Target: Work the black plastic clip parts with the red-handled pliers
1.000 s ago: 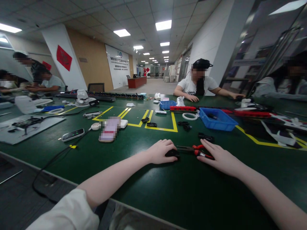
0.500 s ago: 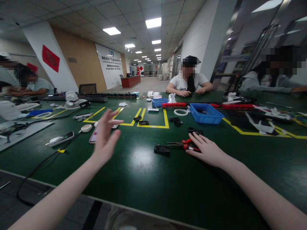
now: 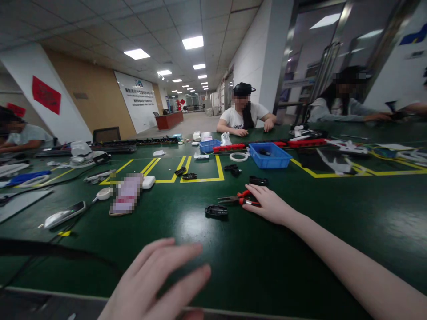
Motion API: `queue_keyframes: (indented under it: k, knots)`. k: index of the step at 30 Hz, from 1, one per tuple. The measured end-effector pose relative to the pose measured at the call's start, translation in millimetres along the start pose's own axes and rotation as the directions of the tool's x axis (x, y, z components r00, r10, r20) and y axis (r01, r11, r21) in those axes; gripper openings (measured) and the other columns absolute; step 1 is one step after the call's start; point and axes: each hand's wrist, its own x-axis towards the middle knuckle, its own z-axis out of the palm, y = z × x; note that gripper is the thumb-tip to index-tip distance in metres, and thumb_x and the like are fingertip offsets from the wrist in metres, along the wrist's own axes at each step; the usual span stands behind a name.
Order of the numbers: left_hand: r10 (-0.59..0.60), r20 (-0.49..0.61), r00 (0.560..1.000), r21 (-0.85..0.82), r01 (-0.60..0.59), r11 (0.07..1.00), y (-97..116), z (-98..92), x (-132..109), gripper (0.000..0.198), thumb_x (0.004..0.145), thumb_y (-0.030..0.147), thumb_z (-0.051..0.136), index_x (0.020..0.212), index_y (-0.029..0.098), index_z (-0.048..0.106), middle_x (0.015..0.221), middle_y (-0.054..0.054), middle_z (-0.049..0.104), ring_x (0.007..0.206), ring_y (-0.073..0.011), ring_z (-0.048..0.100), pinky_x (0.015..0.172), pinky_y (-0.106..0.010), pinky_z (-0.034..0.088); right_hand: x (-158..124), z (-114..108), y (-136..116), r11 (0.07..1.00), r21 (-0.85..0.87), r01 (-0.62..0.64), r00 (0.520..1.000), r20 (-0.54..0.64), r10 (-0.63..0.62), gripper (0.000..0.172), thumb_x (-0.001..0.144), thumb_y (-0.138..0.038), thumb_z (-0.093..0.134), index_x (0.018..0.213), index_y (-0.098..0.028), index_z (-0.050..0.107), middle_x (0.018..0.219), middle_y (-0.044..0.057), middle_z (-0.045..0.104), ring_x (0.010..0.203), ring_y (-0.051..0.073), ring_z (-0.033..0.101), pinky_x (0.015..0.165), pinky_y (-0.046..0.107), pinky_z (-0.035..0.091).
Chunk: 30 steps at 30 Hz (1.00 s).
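Our right hand (image 3: 271, 205) rests on red-handled steel long-nose pliers (image 3: 240, 199) right of centre, likely steadying them; can't tell if pinching. Oblong black plastic part (image 3: 216, 211) just left; our left hand (image 3: 156, 282) near, fingers spread.

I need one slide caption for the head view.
Right hand on red-handled pliers beside a black part; left hand open above the green table.

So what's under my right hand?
The red-handled pliers are partly under your right hand. Their nose and the front of the handles show; the handle ends are covered, and anything else beneath can't be seen.
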Motion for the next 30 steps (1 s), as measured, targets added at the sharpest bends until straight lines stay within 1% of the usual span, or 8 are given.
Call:
queue_keyframes:
  k: [4, 8, 10, 11, 15, 18, 24, 30]
  knots:
    - [-0.258, -0.015, 0.966, -0.038, 0.257, 0.966, -18.1, 15.8, 20.6, 0.031, 0.093, 0.031, 0.054, 0.124, 0.027, 0.058, 0.136, -0.007, 0.053, 0.126, -0.0277, 0.05, 0.108, -0.047, 0.041, -1.1, 1.5, 0.0, 1.0, 0.02, 0.018, 1.0, -0.011, -0.017, 0.086, 0.084, -0.073, 0.04, 0.147, -0.015, 0.039, 0.151, 0.019, 0.04, 0.136, 0.038, 0.039, 0.107, 0.054, 0.038]
    - [-0.505, -0.242, 0.829, -0.168, 0.476, 0.863, -73.0, 22.2, 36.7, 0.027, 0.087, 0.037, 0.061, 0.111, 0.025, 0.066, 0.126, -0.006, 0.058, 0.124, -0.03, 0.05, 0.11, -0.05, 0.033, -2.5, -5.0, 1.9, 0.997, 0.045, 0.056, 0.998, -0.008, -0.056, 0.084, 0.084, -0.072, 0.043, 0.145, -0.014, 0.042, 0.149, 0.019, 0.043, 0.134, 0.037, 0.043, 0.106, 0.053, 0.04]
    - [-0.649, -0.381, 0.658, -0.398, 0.517, 0.758, -99.2, 21.4, 45.9, 0.03, 0.075, 0.037, 0.073, 0.101, 0.023, 0.069, 0.12, -0.005, 0.06, 0.125, -0.0311, 0.047, 0.115, -0.049, 0.027, -3.7, -8.7, 6.4, 0.994, 0.063, 0.088, 0.996, 0.002, -0.088, 0.082, 0.082, -0.071, 0.049, 0.144, -0.016, 0.045, 0.145, 0.017, 0.048, 0.131, 0.036, 0.046, 0.105, 0.051, 0.042]
    - [-0.751, -0.424, 0.507, -0.602, 0.462, 0.651, -109.0, 21.5, 51.4, 0.031, 0.07, 0.034, 0.076, 0.097, 0.021, 0.07, 0.116, -0.004, 0.061, 0.124, -0.0295, 0.047, 0.116, -0.046, 0.026, -4.6, -10.0, 9.4, 0.992, 0.072, 0.102, 0.995, 0.004, -0.102, 0.082, 0.081, -0.07, 0.051, 0.143, -0.017, 0.046, 0.143, 0.017, 0.05, 0.13, 0.036, 0.048, 0.104, 0.051, 0.043]
    - [-0.926, -0.158, 0.343, -0.956, 0.182, 0.231, -118.5, 34.7, 79.3, 0.022, 0.078, 0.037, 0.055, 0.09, 0.022, 0.065, 0.098, -0.001, 0.064, 0.091, -0.0174, 0.06, 0.086, -0.033, 0.049, -8.1, -10.0, 19.8, 0.986, 0.095, 0.139, 0.99, -0.026, -0.137, 0.082, 0.079, -0.069, 0.055, 0.142, -0.018, 0.047, 0.141, 0.017, 0.052, 0.126, 0.035, 0.052, 0.1, 0.051, 0.047]
    - [-0.831, 0.134, 0.539, -0.938, 0.34, 0.07, -110.5, 60.4, 105.2, 0.022, 0.067, 0.026, 0.07, 0.088, 0.018, 0.066, 0.096, -0.002, 0.065, 0.085, -0.0143, 0.06, 0.075, -0.024, 0.047, -8.5, -7.6, 20.7, 0.982, 0.094, 0.162, 0.985, -0.072, -0.155, 0.08, 0.079, -0.068, 0.057, 0.139, -0.017, 0.049, 0.134, 0.017, 0.055, 0.121, 0.034, 0.055, 0.097, 0.05, 0.049]
    - [-0.814, 0.356, 0.458, -0.863, 0.495, -0.099, -119.6, 124.9, 156.4, 0.013, 0.073, 0.025, 0.058, 0.084, 0.019, 0.059, 0.083, -0.003, 0.062, 0.069, -0.0124, 0.058, 0.07, -0.026, 0.048, -8.8, -9.4, 11.0, 0.975, 0.055, 0.217, 0.966, -0.155, -0.206, 0.07, 0.077, -0.057, 0.064, 0.131, -0.012, 0.055, 0.122, 0.017, 0.059, 0.111, 0.032, 0.059, 0.093, 0.048, 0.051]
    - [-0.595, 0.427, 0.681, -0.789, 0.602, 0.123, -92.5, 162.1, 145.1, 0.018, 0.075, 0.025, 0.061, 0.089, 0.016, 0.067, 0.093, -0.005, 0.066, 0.073, -0.0143, 0.059, 0.067, -0.026, 0.046, -11.0, -11.5, 2.9, 0.967, -0.014, 0.255, 0.945, -0.208, -0.252, 0.053, 0.078, -0.043, 0.065, 0.12, -0.012, 0.058, 0.117, 0.017, 0.061, 0.107, 0.031, 0.06, 0.092, 0.047, 0.052]
